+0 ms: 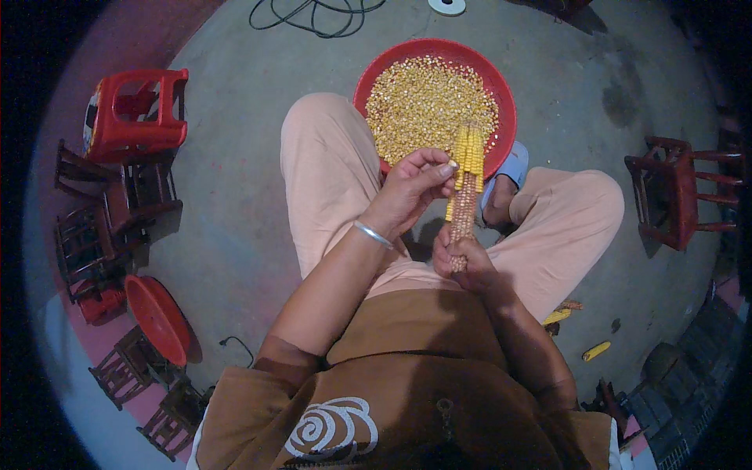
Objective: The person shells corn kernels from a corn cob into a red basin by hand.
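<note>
A partly shelled ear of corn (463,200) stands out from my lap, tilted over the near rim of a red plastic basin (509,111). Its far end carries rows of yellow kernels, while the near part is mostly bare, brownish cob. My right hand (467,258) wraps around the bare lower end. At the cob's left side is my left hand (414,185), a silver bracelet (373,234) on its wrist. The left thumb and curled fingertips meet the edge of the kernels; whether they pinch a kernel is unclear. Loose corn kernels (426,106) spread across the basin.
A red plastic stool (141,117), wooden chairs (138,194) and a tilted red basin (155,317) line the left. Another wooden chair (667,191) is on the right. A black cable (317,17) lies ahead; an ear of corn (597,351) lies behind right.
</note>
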`<action>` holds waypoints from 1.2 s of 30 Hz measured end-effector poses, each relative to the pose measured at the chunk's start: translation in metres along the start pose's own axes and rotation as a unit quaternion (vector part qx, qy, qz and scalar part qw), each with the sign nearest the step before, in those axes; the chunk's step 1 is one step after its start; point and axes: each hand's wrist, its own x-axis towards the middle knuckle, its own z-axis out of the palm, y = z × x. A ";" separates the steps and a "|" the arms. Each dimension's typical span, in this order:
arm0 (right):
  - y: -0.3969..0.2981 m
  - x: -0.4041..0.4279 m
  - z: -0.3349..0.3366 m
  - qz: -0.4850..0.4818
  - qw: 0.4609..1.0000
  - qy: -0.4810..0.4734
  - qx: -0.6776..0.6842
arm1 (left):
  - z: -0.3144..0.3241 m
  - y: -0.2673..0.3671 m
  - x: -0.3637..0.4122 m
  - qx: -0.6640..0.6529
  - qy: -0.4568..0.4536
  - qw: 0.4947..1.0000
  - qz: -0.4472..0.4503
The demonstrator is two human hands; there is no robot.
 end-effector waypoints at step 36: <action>-0.001 -0.002 0.000 -0.018 0.965 0.129 -0.226 | -0.009 -0.024 0.013 0.197 0.094 0.976 0.019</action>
